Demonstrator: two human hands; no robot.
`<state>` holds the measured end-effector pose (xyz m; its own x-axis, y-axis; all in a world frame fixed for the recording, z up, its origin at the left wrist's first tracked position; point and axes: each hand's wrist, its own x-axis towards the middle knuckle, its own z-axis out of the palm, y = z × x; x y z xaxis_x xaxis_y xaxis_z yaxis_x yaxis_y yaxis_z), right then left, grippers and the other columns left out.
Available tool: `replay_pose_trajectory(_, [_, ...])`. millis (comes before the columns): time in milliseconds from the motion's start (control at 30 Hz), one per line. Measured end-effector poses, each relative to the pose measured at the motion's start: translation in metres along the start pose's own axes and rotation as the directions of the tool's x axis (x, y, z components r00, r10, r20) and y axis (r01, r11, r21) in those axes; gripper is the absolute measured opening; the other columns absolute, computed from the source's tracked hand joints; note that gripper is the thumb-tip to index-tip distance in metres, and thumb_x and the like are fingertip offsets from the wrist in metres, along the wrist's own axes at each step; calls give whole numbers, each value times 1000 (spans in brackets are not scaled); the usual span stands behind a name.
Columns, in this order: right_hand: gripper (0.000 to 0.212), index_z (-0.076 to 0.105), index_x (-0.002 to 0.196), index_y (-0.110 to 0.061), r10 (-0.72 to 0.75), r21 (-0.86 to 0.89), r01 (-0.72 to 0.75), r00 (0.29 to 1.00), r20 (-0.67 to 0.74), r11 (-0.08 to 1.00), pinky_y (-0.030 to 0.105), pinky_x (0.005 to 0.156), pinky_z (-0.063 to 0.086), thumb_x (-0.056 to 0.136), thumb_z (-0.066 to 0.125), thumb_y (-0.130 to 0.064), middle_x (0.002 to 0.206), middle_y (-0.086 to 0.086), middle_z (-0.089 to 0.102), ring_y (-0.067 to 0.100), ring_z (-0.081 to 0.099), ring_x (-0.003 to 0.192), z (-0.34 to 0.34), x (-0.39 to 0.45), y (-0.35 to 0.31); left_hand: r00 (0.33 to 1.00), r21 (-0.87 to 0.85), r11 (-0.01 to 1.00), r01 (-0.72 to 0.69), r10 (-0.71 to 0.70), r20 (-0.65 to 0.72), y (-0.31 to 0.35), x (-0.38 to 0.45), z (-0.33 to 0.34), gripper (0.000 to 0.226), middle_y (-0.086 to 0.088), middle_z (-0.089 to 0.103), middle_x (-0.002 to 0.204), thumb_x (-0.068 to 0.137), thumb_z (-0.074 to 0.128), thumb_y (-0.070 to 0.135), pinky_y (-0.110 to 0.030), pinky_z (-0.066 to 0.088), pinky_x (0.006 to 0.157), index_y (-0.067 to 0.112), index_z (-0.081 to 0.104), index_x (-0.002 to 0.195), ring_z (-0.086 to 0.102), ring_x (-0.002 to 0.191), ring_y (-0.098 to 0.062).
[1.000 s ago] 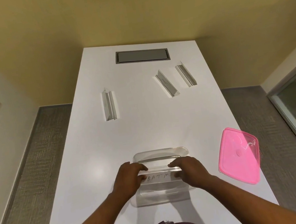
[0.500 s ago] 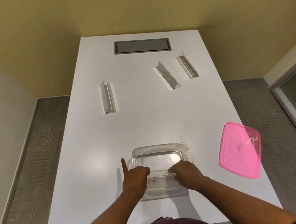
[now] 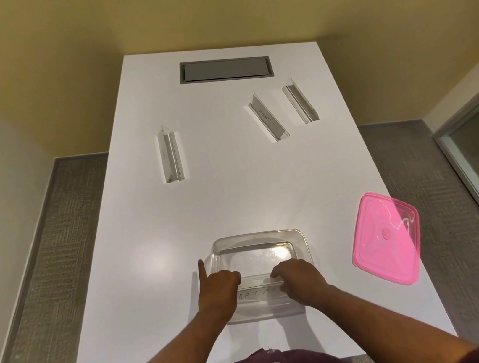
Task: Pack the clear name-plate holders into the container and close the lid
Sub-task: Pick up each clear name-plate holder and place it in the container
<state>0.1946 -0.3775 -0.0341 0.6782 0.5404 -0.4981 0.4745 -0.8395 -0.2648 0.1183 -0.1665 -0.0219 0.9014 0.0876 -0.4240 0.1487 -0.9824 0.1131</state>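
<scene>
A clear rectangular container [image 3: 271, 237] stands near the table's front edge. Inside its near half lies a clear name-plate holder [image 3: 258, 294] with handwritten letters. My left hand [image 3: 217, 293] grips the holder's left end, its index finger pointing out past the container's left wall. My right hand [image 3: 301, 281] grips the right end. Three more clear holders lie farther back: one at mid left [image 3: 170, 154], one right of centre [image 3: 268, 121] and one at far right [image 3: 300, 100]. The pink lid [image 3: 386, 237] lies flat to the container's right.
A grey cable hatch [image 3: 225, 69] is set into the white table [image 3: 233, 188] at its far end. Grey carpet runs along both sides. A glass panel stands at the right edge.
Both hands with the lettered holder have sunk lower into the container's near half. My left index finger has stretched out. The view has tilted slightly.
</scene>
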Motion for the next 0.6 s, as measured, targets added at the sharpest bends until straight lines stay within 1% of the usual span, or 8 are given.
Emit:
replay_pose_trajectory(100, [40, 64, 129, -27, 0, -2, 0, 1000, -6, 1000, 35, 96, 49, 90, 68, -19, 128, -3, 68, 23, 62, 118, 0, -1, -2, 1000, 3, 1000, -16, 16, 4, -1, 0, -1, 27, 3, 72, 99, 87, 59, 11, -52, -10, 121, 28, 65, 108, 67, 101, -18])
replay_pose_trajectory(267, [38, 64, 128, -28, -5, 4, 5, 1000, -21, 1000, 33, 95, 49, 90, 68, -21, 128, -4, 68, 21, 63, 118, 1, -2, -2, 1000, -10, 999, -31, 31, -4, -2, -3, -2, 26, 3, 73, 101, 88, 59, 12, -47, -12, 121, 27, 66, 109, 67, 102, -17])
replay_pose_trajectory(367, [40, 63, 129, -28, -11, 3, 11, 1000, -18, 1000, 33, 96, 49, 89, 70, -23, 129, -4, 67, 21, 63, 118, 3, -3, -2, 999, -21, 999, -37, 37, 16, -1, -6, -6, 26, 4, 72, 104, 89, 60, 14, -49, -12, 121, 27, 65, 111, 67, 104, -17])
replay_pose_trajectory(433, [44, 62, 131, -28, -24, 10, 24, 1000, -18, 1000, 34, 97, 50, 88, 71, -26, 130, -4, 67, 21, 63, 119, 1, -3, -3, 998, -31, 998, -53, 54, 13, 0, -9, -10, 23, 5, 71, 105, 90, 59, 20, -52, -11, 120, 27, 63, 112, 65, 106, -17])
replay_pose_trajectory(533, [47, 61, 132, -28, -41, 55, 45, 996, -74, 997, 33, 98, 49, 87, 72, -37, 131, -7, 66, 19, 61, 121, -5, -4, -2, 994, -66, 994, -92, 87, -67, -1, -13, -17, 18, 8, 72, 101, 93, 54, 30, -55, -12, 121, 29, 65, 108, 65, 105, -14])
replay_pose_trajectory(600, [41, 66, 126, -28, -31, 128, 50, 988, -149, 990, 28, 94, 49, 88, 70, -44, 123, -10, 69, 13, 63, 115, -15, -4, 0, 985, -76, 991, -109, 98, -141, -3, -15, -24, 18, 9, 73, 94, 95, 50, 32, -54, -10, 122, 30, 67, 100, 66, 99, -11])
